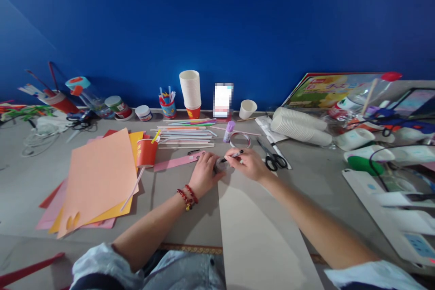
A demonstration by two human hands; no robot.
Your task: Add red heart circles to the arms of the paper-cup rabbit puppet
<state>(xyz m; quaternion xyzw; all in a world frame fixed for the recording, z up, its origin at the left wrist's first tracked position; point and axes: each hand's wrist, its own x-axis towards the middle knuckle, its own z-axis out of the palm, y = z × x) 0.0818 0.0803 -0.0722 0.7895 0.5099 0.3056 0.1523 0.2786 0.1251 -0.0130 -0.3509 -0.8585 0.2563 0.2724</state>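
My left hand (205,170) has its fingers curled round a small, round, see-through disc-like thing (222,165), pressed down at the top edge of a long white sheet of paper (261,231). Whether the disc is a tape roll or a lid, I cannot tell. In my right hand (249,165) is a slim pen (237,154), its dark tip pointing left at the disc's rim. Just left of my left hand lies a pink paper strip (175,161), with a small black pen cap (193,151) behind it. Black-handled scissors (276,161) lie right of my right hand.
Coloured paper sheets (98,176) and a red paper cup (147,152) lie left. Behind are straws (186,135), a glue stick (229,131), a tape ring (240,140) and stacked white cups (190,88). More cups (299,129) and a power strip (377,217) stand right.
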